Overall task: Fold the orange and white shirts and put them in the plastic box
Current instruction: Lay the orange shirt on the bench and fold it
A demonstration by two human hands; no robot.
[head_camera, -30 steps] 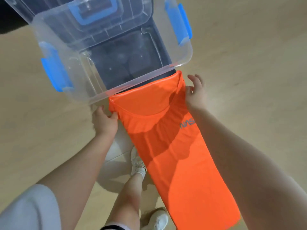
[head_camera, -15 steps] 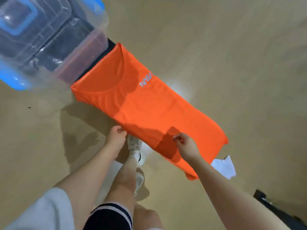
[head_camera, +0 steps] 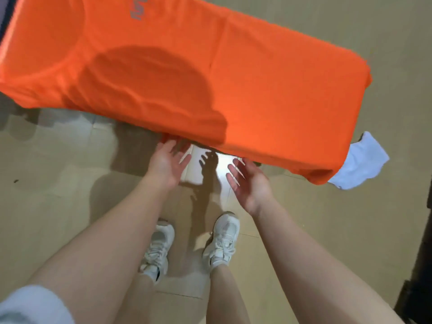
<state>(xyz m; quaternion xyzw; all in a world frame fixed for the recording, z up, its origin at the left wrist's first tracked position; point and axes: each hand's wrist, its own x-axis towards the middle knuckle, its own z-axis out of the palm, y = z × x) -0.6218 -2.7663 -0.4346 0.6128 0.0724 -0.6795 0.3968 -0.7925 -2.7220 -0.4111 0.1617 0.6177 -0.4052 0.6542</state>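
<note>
Both hands have let go of the orange shirt (head_camera: 268,90) since half a second ago, when they pinched its near edge, and the plastic box has dropped out of view. That shirt lies flat on the surface (head_camera: 58,171) as a long band, sleeves already turned in, its grey lettering near the top edge of the frame. It has had its lengthwise folds only, I judge; the crosswise folds are not yet made, and nothing of it is in the box. A corner of the white shirt (head_camera: 360,160) pokes out from under its right end, so how far that 1 is folded cannot be told. The left hand (head_camera: 167,163) and right hand (head_camera: 247,181) hover just short of the near edge, palms facing each other, fingers spread and released, grasping nothing. Below them, 2 white sneakers (head_camera: 222,239) stand on the tiled floor (head_camera: 292,230).
</note>
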